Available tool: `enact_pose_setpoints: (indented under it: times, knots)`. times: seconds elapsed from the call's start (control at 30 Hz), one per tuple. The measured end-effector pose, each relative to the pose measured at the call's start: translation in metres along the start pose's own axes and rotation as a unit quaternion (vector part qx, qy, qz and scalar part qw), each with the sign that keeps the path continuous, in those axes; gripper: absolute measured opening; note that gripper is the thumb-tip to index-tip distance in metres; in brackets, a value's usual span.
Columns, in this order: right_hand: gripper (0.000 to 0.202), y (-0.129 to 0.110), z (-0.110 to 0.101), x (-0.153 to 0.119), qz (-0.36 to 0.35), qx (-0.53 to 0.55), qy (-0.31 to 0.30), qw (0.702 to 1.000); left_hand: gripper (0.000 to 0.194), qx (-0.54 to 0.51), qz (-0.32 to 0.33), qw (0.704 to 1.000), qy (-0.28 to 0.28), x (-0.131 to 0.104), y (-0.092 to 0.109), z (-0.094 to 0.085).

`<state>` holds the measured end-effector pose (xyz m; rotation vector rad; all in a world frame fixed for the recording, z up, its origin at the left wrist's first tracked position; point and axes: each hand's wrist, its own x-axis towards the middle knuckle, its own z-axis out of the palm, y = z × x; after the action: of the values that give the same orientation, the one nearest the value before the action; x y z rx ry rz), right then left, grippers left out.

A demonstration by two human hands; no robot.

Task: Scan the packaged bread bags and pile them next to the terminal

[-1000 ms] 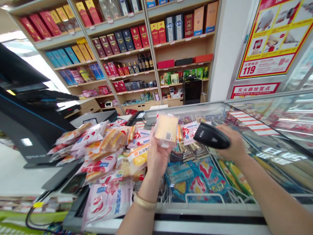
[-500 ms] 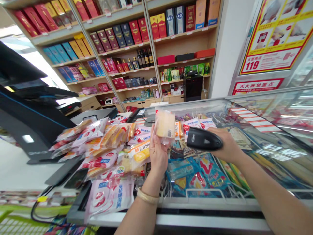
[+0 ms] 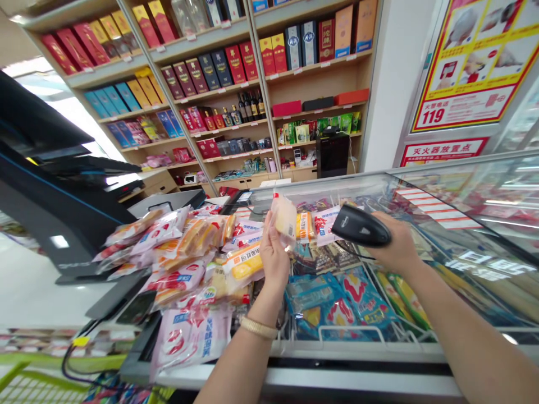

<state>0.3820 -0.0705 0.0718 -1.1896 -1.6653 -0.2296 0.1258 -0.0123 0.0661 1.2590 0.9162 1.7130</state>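
Left hand (image 3: pixel 273 255) pinches a clear-wrapped cake packet (image 3: pixel 284 217) upright, barcode label turned to 3 o'clock, likely so the barcode scanner (image 3: pixel 360 226) can read it. Right hand (image 3: pixel 393 247) wraps that scanner, nose toward 9. Small clear gap between them. Snack pile (image 3: pixel 181 252) crowds 9 o'clock; freezer lid (image 3: pixel 442 224) lies beneath.

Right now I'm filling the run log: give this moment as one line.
left hand: holds clear snack packet upright | right hand: grips black scanner, aimed at packet | below: snack pile, freezer lid

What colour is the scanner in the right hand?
Black scanner, held in the right hand; head view.
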Motion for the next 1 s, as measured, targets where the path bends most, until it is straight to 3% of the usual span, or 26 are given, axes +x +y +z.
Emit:
enact_pose_setpoints:
  times: [0.17, 0.27, 0.33, 0.43, 0.5, 0.57, 0.67, 0.8, 0.9, 1.0]
  knots:
    - [0.013, 0.011, 0.000, -0.002, 0.023, -0.019, 0.040, 0.999, 0.032, 0.034, 0.020, 0.999, 0.010, 0.036, 0.010, 0.031]
    - [0.013, 0.014, 0.001, -0.003, 0.031, -0.023, 0.049, 0.998, 0.038, 0.159, 0.055, 0.984, -0.065, 0.050, 0.009, 0.049]
    - [0.014, 0.016, 0.002, -0.003, 0.033, -0.025, 0.054, 0.998, 0.045, 0.334, 0.078, 0.928, -0.147, 0.052, 0.004, 0.054]
    - [0.014, 0.017, 0.001, -0.002, 0.028, -0.030, 0.053, 0.998, 0.054, 0.554, 0.070, 0.787, -0.263, 0.046, -0.006, 0.053]
    - [0.015, 0.017, 0.001, -0.002, 0.027, -0.035, 0.051, 0.998, 0.060, 0.621, 0.058, 0.717, -0.312, 0.042, -0.011, 0.050]
    - [0.015, 0.017, 0.002, -0.001, 0.026, -0.039, 0.053, 0.997, 0.065, 0.649, 0.050, 0.681, -0.336, 0.038, -0.012, 0.048]
    - [0.014, 0.017, 0.003, -0.002, 0.022, -0.038, 0.055, 0.998, 0.067, 0.660, 0.052, 0.669, -0.338, 0.030, -0.005, 0.047]
    - [0.013, 0.017, 0.004, -0.003, 0.018, -0.044, 0.049, 0.998, 0.080, 0.609, 0.108, 0.708, -0.339, 0.014, 0.021, 0.029]
    - [0.012, 0.018, 0.004, -0.003, 0.011, -0.047, 0.049, 0.998, 0.084, 0.577, 0.136, 0.732, -0.334, 0.003, 0.041, -0.013]
    - [0.014, 0.018, 0.003, -0.004, 0.013, -0.050, 0.044, 0.998, 0.087, 0.614, 0.114, 0.727, -0.286, -0.001, 0.053, -0.064]
